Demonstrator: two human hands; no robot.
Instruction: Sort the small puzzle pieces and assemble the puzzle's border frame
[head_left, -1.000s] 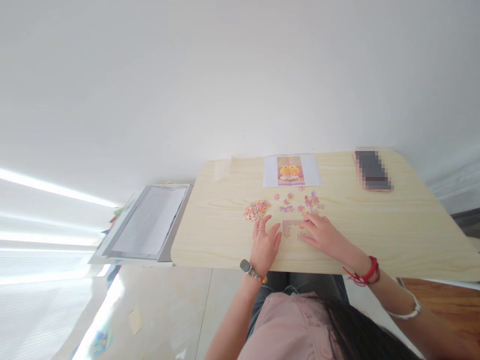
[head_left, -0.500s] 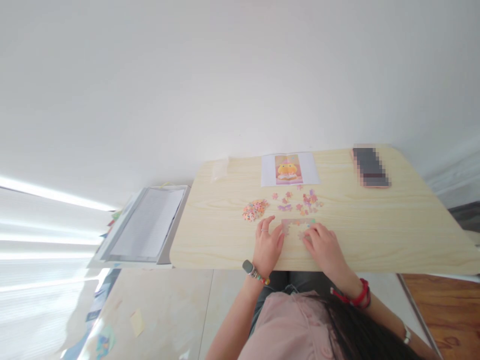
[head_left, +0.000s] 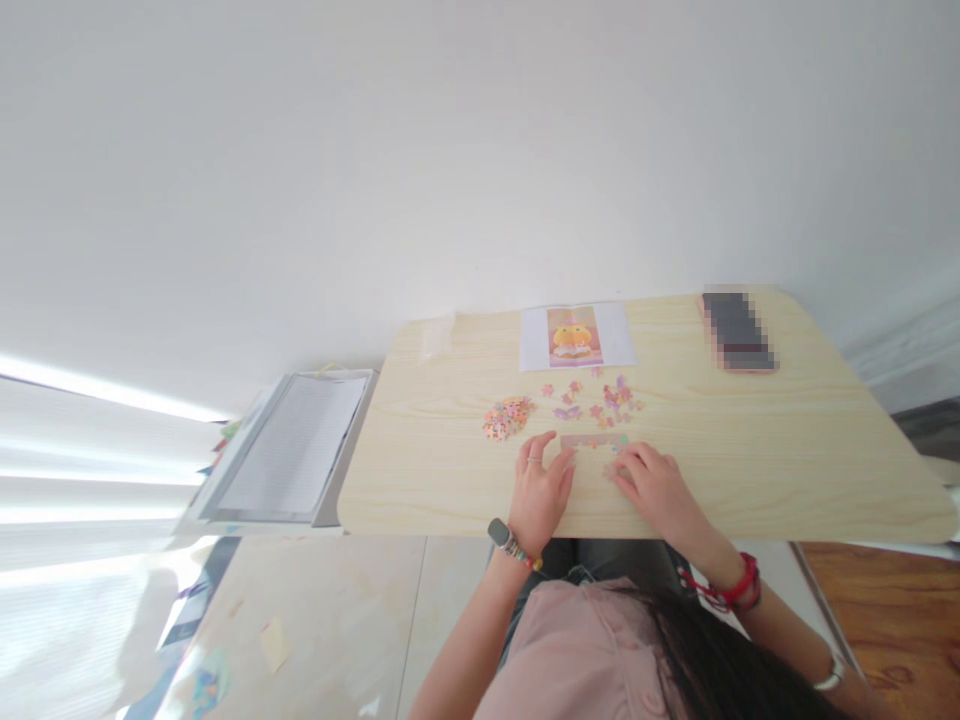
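Observation:
A joined strip of jigsaw pieces (head_left: 583, 440) lies on the table in front of me, forming a thin edge with a greenish right end. My left hand (head_left: 540, 487) rests at its left end, fingers apart, with the thumb and index finger over the pieces there and hiding some. At the strip's right end my right hand (head_left: 660, 492) is pinched, with a pale jigsaw piece (head_left: 610, 471) at its fingertips, partly hidden. Beyond the strip are scattered pink and purple jigsaw pieces (head_left: 618, 397). To the left is a heaped pile of jigsaw pieces (head_left: 508, 418).
A printed picture of a yellow cartoon figure (head_left: 574, 338) lies at the table's (head_left: 787, 450) back edge. A phone (head_left: 739, 332) is at the back right, a clear plastic bag (head_left: 437, 338) at the back left. Left of the table stands a container with papers (head_left: 296, 447).
My left hand has shifted slightly right, and its thumb and index finger now cover more of the strip's left end. My right hand has moved a little to the right, still pinched.

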